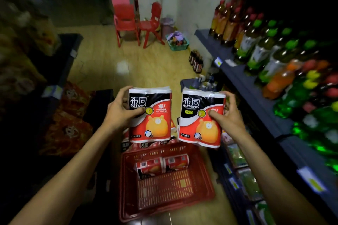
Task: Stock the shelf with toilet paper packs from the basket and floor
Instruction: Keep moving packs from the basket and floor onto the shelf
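Gripping one toilet paper pack (150, 115) per hand, fingers (217, 115) curled, red basket (201, 184) on wooden floor (102, 64)

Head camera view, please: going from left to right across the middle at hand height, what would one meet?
Orange-red packs on the left shelf → left hand → its toilet paper pack → second toilet paper pack → right hand → bottles on the right shelf.

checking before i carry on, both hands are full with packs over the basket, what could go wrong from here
1. The right hand pinches its pack by one edge, tilted, so it might slip.
2. The left hand also holds a pack, leaving no spare hand.
3. The red basket sits on the floor just below, a possible trip hazard.
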### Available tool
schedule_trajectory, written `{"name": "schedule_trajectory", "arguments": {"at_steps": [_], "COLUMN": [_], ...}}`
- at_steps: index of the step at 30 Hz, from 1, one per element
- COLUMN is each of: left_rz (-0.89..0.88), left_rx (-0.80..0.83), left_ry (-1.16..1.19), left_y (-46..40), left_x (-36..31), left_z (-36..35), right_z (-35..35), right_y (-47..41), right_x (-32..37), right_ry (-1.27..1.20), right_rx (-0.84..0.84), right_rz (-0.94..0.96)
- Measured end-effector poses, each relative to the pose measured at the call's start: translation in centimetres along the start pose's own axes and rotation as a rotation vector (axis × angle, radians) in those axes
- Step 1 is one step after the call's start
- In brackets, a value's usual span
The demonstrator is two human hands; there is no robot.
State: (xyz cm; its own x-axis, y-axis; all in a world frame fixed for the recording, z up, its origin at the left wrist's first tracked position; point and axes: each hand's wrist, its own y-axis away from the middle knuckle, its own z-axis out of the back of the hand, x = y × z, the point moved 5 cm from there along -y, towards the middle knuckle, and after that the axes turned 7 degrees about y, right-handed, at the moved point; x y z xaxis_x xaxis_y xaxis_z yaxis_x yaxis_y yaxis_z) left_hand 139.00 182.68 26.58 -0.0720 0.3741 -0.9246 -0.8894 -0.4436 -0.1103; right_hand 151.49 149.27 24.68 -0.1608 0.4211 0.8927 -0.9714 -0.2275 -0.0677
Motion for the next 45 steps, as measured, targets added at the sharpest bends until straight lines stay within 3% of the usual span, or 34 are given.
{"name": "schedule_trajectory", "arguments": {"at_steps": [4, 11, 20, 32, 38, 45], "left_rz": [-0.038, -0.201, -0.514, -0.769, -0.852, -0.872], "left_rx": [0.019, 0.081, 0.340, 0.694, 0.842, 0.904], "left_ry": [0.010, 0.093, 0.255, 0.376, 0.431, 0.467], "left_y": [-2.2, -5.3, -4.6, 9.2, 18.8, 26.5], "left_x": [-10.7, -28.6, -51.1, -71.1, -76.8, -80.2], "left_z": [3.7, 7.6, 2.3, -13.2, -20.3, -25.7], "right_z": [6.0, 17.8, 35.8, 54.9, 61.2, 65.2], "right_y": [0.3, 3.1, 13.7, 34.5, 46.1, 54.3], "right_x": [10.7, 27.7, 40.9, 43.5, 42.9, 41.3], "right_ry": [0.000, 0.045, 0.214, 0.286, 0.321, 0.326], "right_rx": [-0.029, -0.239, -0.612, -1.051, -1.210, -1.307], "right_rz": [-0.001, 0.002, 0.006, -0.042, -0.096, -0.147]}}
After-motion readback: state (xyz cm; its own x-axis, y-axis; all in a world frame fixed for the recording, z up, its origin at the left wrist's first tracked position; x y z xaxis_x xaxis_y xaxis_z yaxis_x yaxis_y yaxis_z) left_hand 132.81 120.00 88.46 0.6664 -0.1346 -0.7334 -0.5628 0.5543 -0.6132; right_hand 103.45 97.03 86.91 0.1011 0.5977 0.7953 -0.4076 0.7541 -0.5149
